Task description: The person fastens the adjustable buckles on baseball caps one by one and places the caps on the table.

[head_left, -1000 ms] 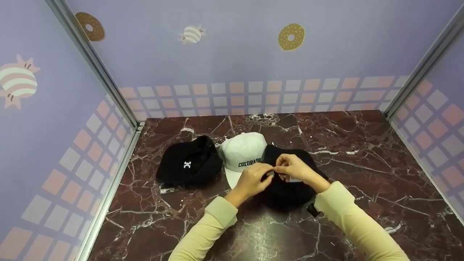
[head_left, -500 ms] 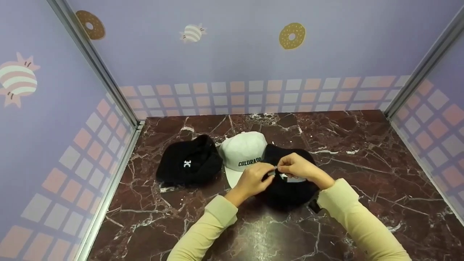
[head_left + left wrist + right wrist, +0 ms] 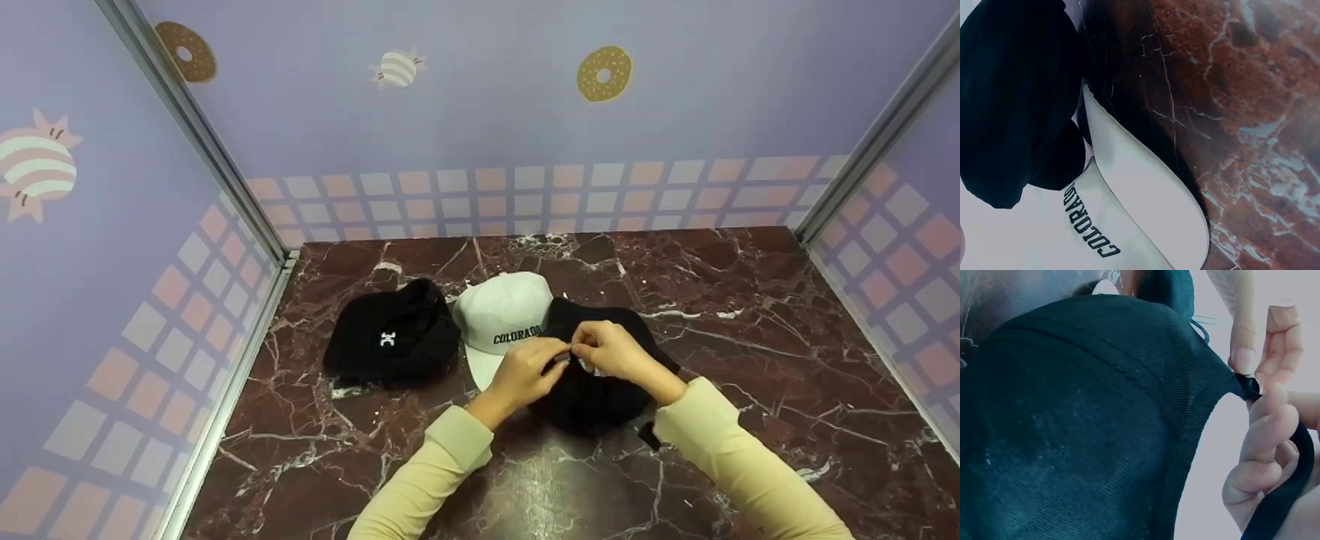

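while in right grip [image 3: 611, 354], black strap [image 3: 1276, 508]

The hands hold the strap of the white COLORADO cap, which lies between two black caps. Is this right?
No: in the right wrist view, the left hand and right hand hold the strap of a black cap. The white COLORADO cap's position is correct.

Lilac patterned walls [image 3: 495, 120]; veined dark-red tabletop [image 3: 787, 367]

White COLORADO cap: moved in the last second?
No. In the head view, the white cap sits unshifted against the veins of the marbled tabletop.
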Tool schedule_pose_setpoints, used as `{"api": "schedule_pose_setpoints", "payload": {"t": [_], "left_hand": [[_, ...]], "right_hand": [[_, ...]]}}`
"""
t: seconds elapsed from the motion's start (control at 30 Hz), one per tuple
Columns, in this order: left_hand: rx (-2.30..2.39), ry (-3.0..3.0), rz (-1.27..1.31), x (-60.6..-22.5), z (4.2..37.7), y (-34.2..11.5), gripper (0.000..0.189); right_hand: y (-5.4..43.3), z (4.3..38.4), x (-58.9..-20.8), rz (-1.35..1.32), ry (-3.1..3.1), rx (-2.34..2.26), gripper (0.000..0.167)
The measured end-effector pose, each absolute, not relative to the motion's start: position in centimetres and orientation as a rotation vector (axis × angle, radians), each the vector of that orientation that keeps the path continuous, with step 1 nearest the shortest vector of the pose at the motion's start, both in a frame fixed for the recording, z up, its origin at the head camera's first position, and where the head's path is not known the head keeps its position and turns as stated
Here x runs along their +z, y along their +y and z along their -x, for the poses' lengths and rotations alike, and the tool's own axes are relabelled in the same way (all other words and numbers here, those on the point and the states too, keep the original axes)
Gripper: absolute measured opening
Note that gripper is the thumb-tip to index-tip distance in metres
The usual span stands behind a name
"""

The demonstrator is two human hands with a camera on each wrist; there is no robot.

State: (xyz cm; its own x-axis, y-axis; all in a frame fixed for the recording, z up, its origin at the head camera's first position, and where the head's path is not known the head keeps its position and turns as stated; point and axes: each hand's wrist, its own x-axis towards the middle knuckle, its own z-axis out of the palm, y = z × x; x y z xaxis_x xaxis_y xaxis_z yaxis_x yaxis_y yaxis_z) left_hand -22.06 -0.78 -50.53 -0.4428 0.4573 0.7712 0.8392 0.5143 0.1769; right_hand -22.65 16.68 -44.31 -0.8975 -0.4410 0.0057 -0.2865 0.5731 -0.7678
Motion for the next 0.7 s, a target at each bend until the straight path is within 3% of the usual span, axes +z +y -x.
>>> {"api": "schedule_pose_setpoints", "payload": {"t": [0.23, 0.7], "left_hand": [[-0.754, -2.080, 1.040, -50.55, 21.95, -0.96, 0.020], [-0.757, -2.071, 1.027, -50.54, 21.93, -0.79, 0.021]], "right_hand": [[17.06, 23.00, -44.48, 0.516, 2.511, -1.426, 0.007], [16.43, 22.75, -44.58, 0.587, 2.581, -1.418, 0.005]]}}
